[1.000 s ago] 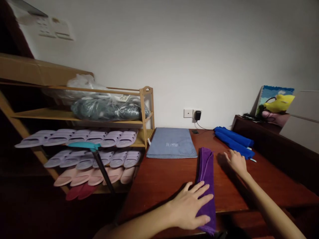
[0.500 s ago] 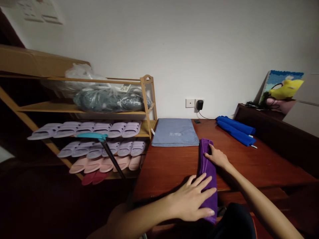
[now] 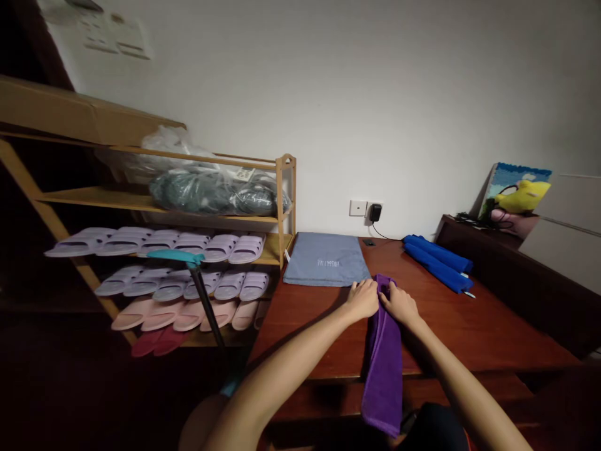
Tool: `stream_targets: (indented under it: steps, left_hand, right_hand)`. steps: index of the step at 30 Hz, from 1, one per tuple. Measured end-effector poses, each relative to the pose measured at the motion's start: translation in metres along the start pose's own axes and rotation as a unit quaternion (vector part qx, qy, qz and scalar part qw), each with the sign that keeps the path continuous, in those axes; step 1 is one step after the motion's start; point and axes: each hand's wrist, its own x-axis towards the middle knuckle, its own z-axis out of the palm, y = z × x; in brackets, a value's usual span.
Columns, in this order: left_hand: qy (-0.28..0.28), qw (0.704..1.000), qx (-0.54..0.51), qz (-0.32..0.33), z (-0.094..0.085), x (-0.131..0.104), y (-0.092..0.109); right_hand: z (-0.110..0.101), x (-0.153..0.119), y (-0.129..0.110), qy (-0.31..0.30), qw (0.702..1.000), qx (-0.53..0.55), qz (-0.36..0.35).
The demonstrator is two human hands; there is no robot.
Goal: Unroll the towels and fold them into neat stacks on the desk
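Observation:
A purple towel point(image 3: 385, 369), folded into a long strip, lies on the reddish-brown wooden table point(image 3: 323, 332), its near end hanging over the front edge. My left hand point(image 3: 364, 299) is closed on the left side of its far end. Opposite it, my right hand point(image 3: 399, 304) grips the right side, fingers curled in. The two hands are close together, with a bit of purple cloth between them. Just beyond my left hand sits a folded grey-blue cloth point(image 3: 323, 257) with pale lettering.
Two rolled blue towels point(image 3: 436, 263) lie at the table's back right. A wooden rack point(image 3: 282, 207) on the left holds several slippers point(image 3: 248, 248) and a plastic-wrapped bundle point(image 3: 216, 191). A black charger point(image 3: 375, 212) is plugged into the wall. A teal-topped pole point(image 3: 206, 300) leans before the rack.
My left hand has moved from the towel's near part up to its far end and closed there. The towel's near end now hangs lower over the table edge. The view has shifted slightly.

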Motion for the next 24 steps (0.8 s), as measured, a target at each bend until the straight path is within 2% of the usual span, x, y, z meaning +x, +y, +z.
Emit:
stream_targets:
  steps: [4, 9, 18, 24]
  left_hand:
    - [-0.01, 1.0, -0.005, 0.013, 0.016, 0.014, 0.0]
    - [-0.003, 1.0, -0.01, 0.028, 0.032, 0.012, -0.002]
    - [0.023, 0.998, -0.028, 0.047, 0.038, 0.013, -0.007]
    - [0.037, 0.995, -0.069, 0.056, 0.039, 0.014, -0.006]
  right_hand:
    - [0.006, -0.003, 0.003, 0.015, 1.0, 0.001, -0.026]
    - [0.012, -0.004, 0.009, 0.03, 0.998, 0.031, -0.038]
    - [0.026, 0.001, 0.02, 0.053, 0.986, 0.154, -0.034]
    - [0.03, 0.012, 0.033, 0.078, 0.958, 0.274, 0.029]
